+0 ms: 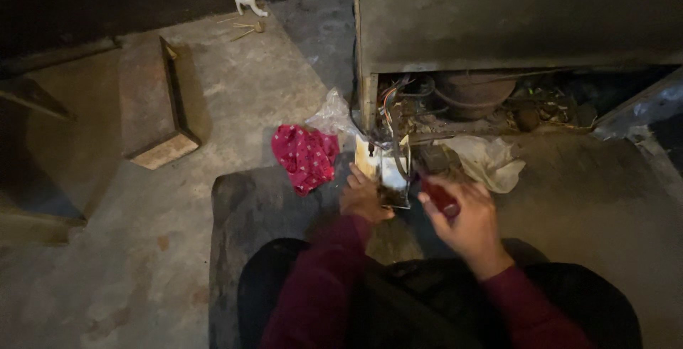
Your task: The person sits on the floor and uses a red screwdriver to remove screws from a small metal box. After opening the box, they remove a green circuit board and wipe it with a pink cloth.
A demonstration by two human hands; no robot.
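My left hand (364, 197) grips a small white electrical box (385, 170) with dark wires running out of its top. My right hand (464, 218) is closed around a red-handled screwdriver (440, 197), whose tip points toward the box. The wires (393, 110) lead up into the open bottom compartment of a grey metal appliance (512, 14), where a dark round compressor (473, 93) sits. Both sleeves are dark red. I sit on a dark mat (249, 207) on the concrete floor.
A red patterned cloth (306, 155) lies left of the box, with clear plastic (331, 113) behind it. A crumpled white bag (487, 160) lies to the right. A wooden block (153, 100) stands at left. A white pipe fitting (249, 0) lies far back.
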